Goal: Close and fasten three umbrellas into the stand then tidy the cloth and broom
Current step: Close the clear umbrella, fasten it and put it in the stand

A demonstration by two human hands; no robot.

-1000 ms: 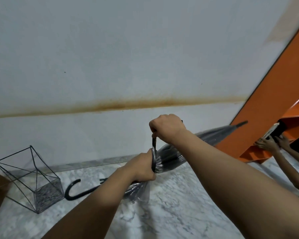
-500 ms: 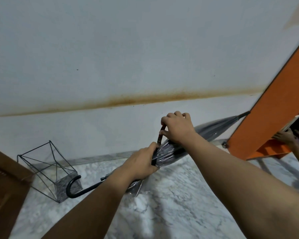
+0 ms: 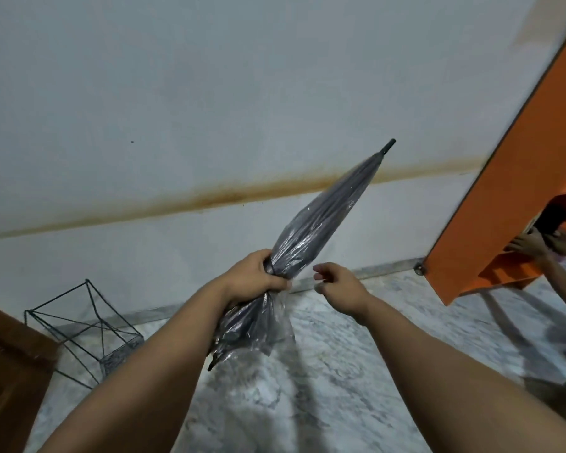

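Observation:
A closed transparent grey umbrella (image 3: 321, 220) is tilted with its black tip pointing up and to the right. My left hand (image 3: 257, 277) is shut around its gathered canopy near the middle. The loose lower canopy hangs beside my left forearm, and the handle is hidden behind that arm. My right hand (image 3: 339, 284) hovers just right of the umbrella, fingers loosely apart, holding nothing. A black wire umbrella stand (image 3: 89, 335) with nothing in it sits on the marble floor at lower left, against the wall.
An orange cabinet (image 3: 504, 197) leans at the right, where another person's hands (image 3: 536, 245) reach into it. A brown wooden piece (image 3: 10, 371) fills the lower left corner. A white wall with a rusty stain line stands behind the marble floor (image 3: 340, 387).
My right hand has let go of the strap and pulled back from the umbrella. The umbrella has swung from nearly level to steeply tip-up in my left hand.

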